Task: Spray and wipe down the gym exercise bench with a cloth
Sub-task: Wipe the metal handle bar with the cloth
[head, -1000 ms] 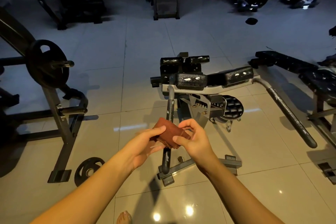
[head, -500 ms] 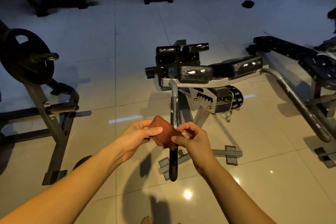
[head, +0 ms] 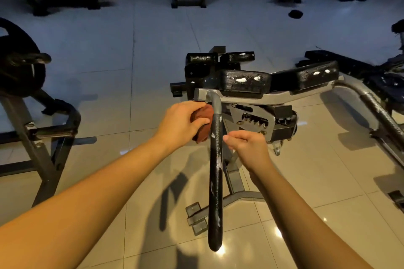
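Note:
A grey-framed exercise bench (head: 244,96) with black pads (head: 244,82) stands in front of me; white foam blobs sit on the pads. Its long black handle bar (head: 215,181) points toward me and carries white foam streaks. My left hand (head: 179,123) grips a bunched reddish-brown cloth (head: 204,116) and holds it against the left side of the bar's upper end. My right hand (head: 247,148) hovers just right of the bar, fingers loosely curled, holding nothing. No spray bottle is in view.
A weight rack with a black plate (head: 19,65) stands to the left. A second long bar (head: 380,113) and another bench (head: 384,74) lie to the right. Dark machines line the far wall. The floor is glossy tile.
The right hand has let go of the cloth and drawn to the right of the bar. The left hand has carried the cloth up against the bar. My view has come closer.

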